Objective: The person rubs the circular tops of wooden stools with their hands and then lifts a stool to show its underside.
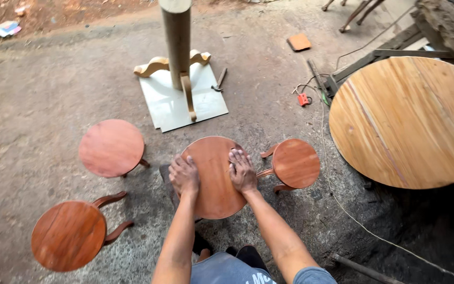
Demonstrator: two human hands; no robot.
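Both hands lie spread flat, left hand (pixel 184 175) and right hand (pixel 243 171), on the round reddish stool top (pixel 215 178) standing on the dirt ground before the person, seemingly finished like the three stools (pixel 111 148) around, while the pale unfinished tabletop (pixel 408 121) and pedestal base (pixel 178 68) wait beyond.

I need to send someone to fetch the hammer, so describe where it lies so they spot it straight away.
Start at the tall pale wooden post standing on a white square board in the middle of the dirt yard. The hammer lies at the board's right edge, beside the post's curved feet. It is the only small dark metal tool there; the red round stools sit nearer the person.
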